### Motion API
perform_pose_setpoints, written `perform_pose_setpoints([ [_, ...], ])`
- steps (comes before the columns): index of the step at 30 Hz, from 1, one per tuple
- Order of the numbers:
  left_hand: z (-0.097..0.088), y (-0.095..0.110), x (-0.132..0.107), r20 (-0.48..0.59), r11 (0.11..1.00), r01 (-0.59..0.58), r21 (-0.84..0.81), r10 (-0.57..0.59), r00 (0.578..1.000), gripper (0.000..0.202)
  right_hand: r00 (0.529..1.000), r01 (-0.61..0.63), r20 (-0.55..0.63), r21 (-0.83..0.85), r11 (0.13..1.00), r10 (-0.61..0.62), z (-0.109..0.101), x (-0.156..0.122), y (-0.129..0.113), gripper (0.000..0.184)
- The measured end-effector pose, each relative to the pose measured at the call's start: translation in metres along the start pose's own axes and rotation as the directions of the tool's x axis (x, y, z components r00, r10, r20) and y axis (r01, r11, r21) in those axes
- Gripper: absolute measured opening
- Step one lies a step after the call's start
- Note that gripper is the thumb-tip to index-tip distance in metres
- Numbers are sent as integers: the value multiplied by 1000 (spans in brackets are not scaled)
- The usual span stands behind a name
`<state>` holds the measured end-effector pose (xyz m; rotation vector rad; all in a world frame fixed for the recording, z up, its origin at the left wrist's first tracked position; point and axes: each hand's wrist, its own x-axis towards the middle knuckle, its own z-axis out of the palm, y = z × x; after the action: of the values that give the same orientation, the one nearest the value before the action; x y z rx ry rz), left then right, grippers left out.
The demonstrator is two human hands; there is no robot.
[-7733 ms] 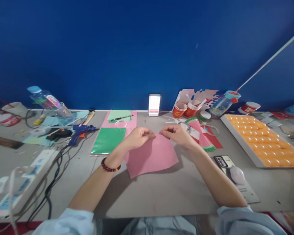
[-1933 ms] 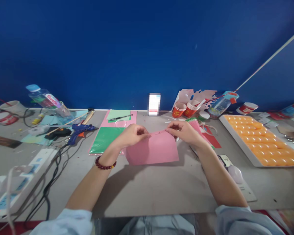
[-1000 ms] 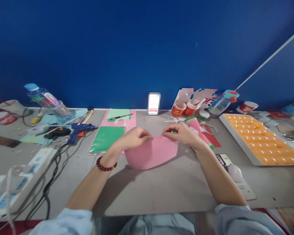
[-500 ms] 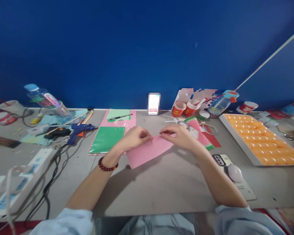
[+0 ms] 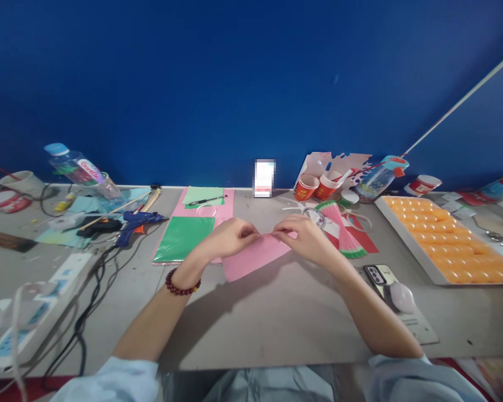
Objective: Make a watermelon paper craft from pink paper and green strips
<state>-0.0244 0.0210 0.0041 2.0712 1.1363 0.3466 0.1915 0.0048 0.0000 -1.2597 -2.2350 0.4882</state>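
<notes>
A sheet of pink paper (image 5: 257, 258) is held above the grey table, its lower edge slanting up to the right. My left hand (image 5: 231, 237) pinches its far edge between thumb and fingers, and my right hand (image 5: 299, 234) pinches that edge a short way to the right. The held edge is partly hidden by the fingers. Beyond my right hand lies a pleated pink paper fan with green ends (image 5: 346, 230). To the left of my left hand is a pack of green paper (image 5: 184, 239), with a pen (image 5: 206, 200) farther back on a pale green sheet.
A blue glue gun (image 5: 136, 223) lies at left near a white power strip (image 5: 33, 312) and dark cables. Red paper cups (image 5: 305, 187) stand at the back. At right are a phone (image 5: 377, 274), a computer mouse (image 5: 401, 297) and an orange tray (image 5: 448, 240). A lit screen (image 5: 264, 178) leans against the wall.
The pink paper's near edge has risen a little, and less of the sheet hangs below my hands. Both hands stay in nearly the same place, still pinching it.
</notes>
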Motion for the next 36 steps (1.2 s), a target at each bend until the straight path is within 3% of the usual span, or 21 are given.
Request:
perform_pose_setpoints([
  [10,0,1,1,-48,1000,10,-12,-11,999,32,999,-34,-29,40,999,35,1,0,-6,16],
  [16,0,2,-2,7,1000,-3,-15,3,1000,29,1000,-7,-28,5,1000,7,2,-2,-6,18],
  [24,1,5,-2,-23,999,-28,-40,27,999,26,996,47,-80,-4,999,-47,8,-3,-9,14],
  [29,3,4,-2,-18,998,-29,-52,28,999,30,999,20,-49,-17,1000,-21,9,-1,-9,16],
  [36,-6,2,-3,41,997,-11,-82,14,999,36,993,-16,-115,-34,999,12,3,-3,-1,20],
])
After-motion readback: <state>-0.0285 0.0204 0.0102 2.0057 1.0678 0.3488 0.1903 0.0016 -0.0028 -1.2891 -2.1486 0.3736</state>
